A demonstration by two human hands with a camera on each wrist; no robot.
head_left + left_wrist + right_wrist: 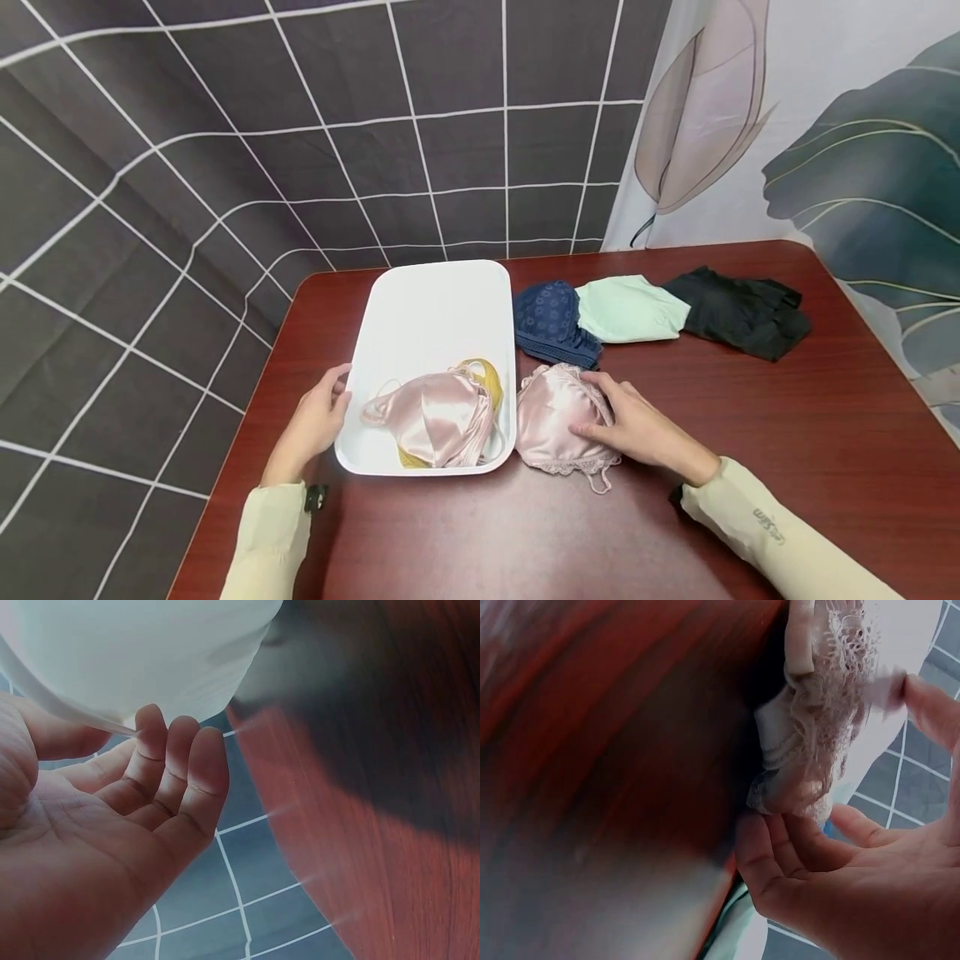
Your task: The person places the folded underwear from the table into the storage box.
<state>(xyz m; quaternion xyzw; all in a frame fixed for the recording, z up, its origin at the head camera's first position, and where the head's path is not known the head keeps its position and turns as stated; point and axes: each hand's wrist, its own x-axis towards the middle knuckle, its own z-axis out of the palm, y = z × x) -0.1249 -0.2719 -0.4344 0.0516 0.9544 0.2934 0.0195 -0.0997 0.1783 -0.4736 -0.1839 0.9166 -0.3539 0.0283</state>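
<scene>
A white tray (435,312) holds a folded pink satin bra (438,417) lying over a mustard-yellow garment (491,379). At the tray's left side is my left hand (318,421); its loosely bent fingers (199,769) touch the outer wall near the rim. Just right of the tray lies a second pink satin bra (555,417) with lace trim and a thin strap. My right hand (630,421) grips this bra by its right side, the thumb on the cup and the fingertips (754,840) around the lace edge.
Behind the second pink bra, a navy lace bra (551,321), a mint-green garment (633,308) and a black garment (738,312) lie in a row. All rest on a reddish-brown wooden table (465,542). A dark grid-patterned curtain (450,158) hangs behind.
</scene>
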